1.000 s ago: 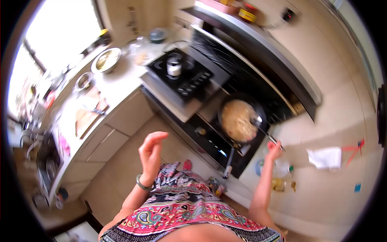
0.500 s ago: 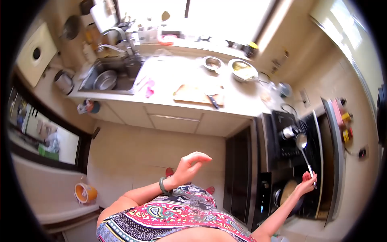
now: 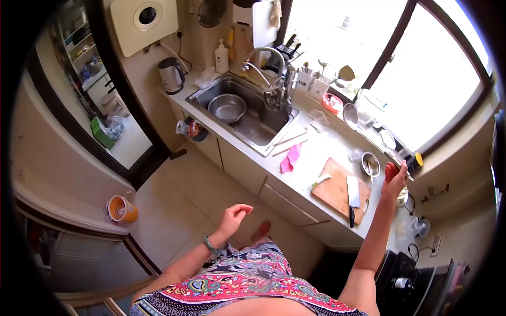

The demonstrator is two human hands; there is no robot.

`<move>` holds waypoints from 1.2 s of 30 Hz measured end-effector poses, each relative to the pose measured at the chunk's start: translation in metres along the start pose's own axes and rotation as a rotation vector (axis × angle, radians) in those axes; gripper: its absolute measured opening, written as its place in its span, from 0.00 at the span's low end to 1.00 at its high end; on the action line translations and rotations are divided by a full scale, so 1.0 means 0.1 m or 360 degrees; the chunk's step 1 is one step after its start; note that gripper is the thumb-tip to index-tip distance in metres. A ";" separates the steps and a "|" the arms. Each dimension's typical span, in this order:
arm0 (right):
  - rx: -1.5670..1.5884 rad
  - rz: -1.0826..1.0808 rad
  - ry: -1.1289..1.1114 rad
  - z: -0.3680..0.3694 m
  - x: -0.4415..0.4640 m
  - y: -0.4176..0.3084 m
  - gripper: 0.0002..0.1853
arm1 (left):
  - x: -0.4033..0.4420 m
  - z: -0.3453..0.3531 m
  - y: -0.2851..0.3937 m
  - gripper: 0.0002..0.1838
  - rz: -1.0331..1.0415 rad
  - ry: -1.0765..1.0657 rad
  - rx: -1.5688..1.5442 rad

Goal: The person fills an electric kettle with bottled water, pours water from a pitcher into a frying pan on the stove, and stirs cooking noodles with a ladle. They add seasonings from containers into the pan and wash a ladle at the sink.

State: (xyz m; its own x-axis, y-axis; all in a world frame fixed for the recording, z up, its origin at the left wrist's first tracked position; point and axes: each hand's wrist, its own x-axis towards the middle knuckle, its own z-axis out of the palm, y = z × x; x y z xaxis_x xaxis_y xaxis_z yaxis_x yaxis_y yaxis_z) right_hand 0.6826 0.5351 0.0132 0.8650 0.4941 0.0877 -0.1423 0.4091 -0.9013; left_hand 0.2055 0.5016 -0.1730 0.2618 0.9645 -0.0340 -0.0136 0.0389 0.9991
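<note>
My right hand (image 3: 395,181) reaches out over the far right of the counter, its fingers wrapped round the metal handle of a ladle (image 3: 392,157). The ladle's bowl is hard to make out against the bright window sill. A bowl (image 3: 402,197) is mostly hidden behind that hand and wrist. Left of the hand is a small steel bowl (image 3: 370,165) with a utensil in it. My left hand (image 3: 233,220) hangs in front of my body, loosely curled and holding nothing, above the floor.
A cleaver (image 3: 353,197) lies on the wooden cutting board (image 3: 329,187). Farther left are a pink cloth (image 3: 291,158) and the sink (image 3: 255,129) with a metal basin (image 3: 227,108). The stove (image 3: 387,279) is at lower right; an orange bucket (image 3: 122,209) stands at left.
The view has turned right toward the window. My right hand has carried the ladle from over the stove to above the counter's right end. My left hand's fingers have curled in more.
</note>
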 end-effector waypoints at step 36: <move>-0.0160 -0.0568 -0.0816 3.99 1.05 0.07 0.20 | 2.57 -2.56 -2.82 0.09 -0.1688 0.0115 0.1063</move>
State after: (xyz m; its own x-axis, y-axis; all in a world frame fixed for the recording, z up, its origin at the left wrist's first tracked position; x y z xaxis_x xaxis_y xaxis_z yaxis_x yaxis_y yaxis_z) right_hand 0.5806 0.8958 0.1858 0.5067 0.6557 0.5597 0.1798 0.5546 -0.8125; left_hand 0.0296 0.8053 -0.4699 -0.2089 0.5520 -0.8073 0.6672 0.6839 0.2950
